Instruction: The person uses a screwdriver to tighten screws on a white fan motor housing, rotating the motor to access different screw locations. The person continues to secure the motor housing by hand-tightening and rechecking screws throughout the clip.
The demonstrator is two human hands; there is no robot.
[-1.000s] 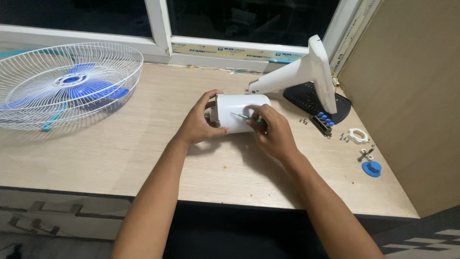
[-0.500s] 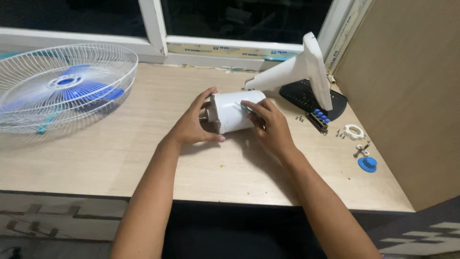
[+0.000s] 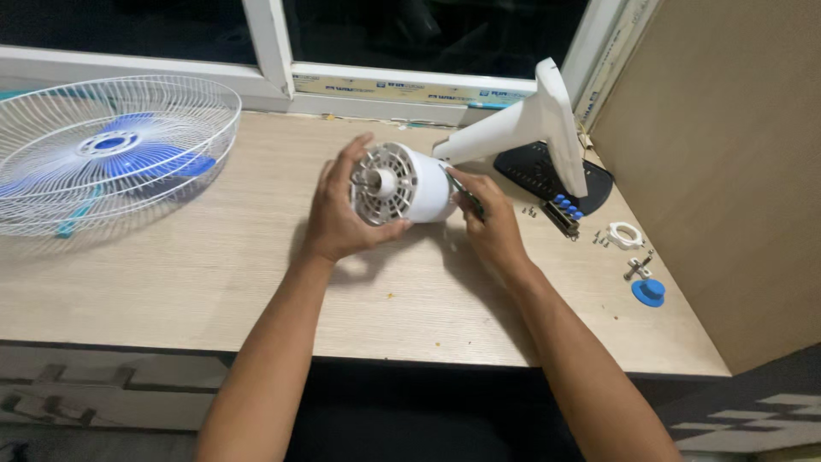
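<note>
The left hand (image 3: 338, 218) is gripping the rigid, probably weighty fan motor housing (image 3: 410, 182) with fingers curled around its vented face, while the right hand (image 3: 494, 224) is closing on a slim metal tool (image 3: 463, 190) at its smooth side.

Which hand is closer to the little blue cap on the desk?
The right hand. It is on the white fan motor, on the side towards the blue cap. The left hand holds the motor's far side, farther from the cap.

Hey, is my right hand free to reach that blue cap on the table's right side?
Probably not right away: the right hand is holding a slim tool against the white fan motor housing. The tabletop path to the blue cap looks unobstructed.
</note>
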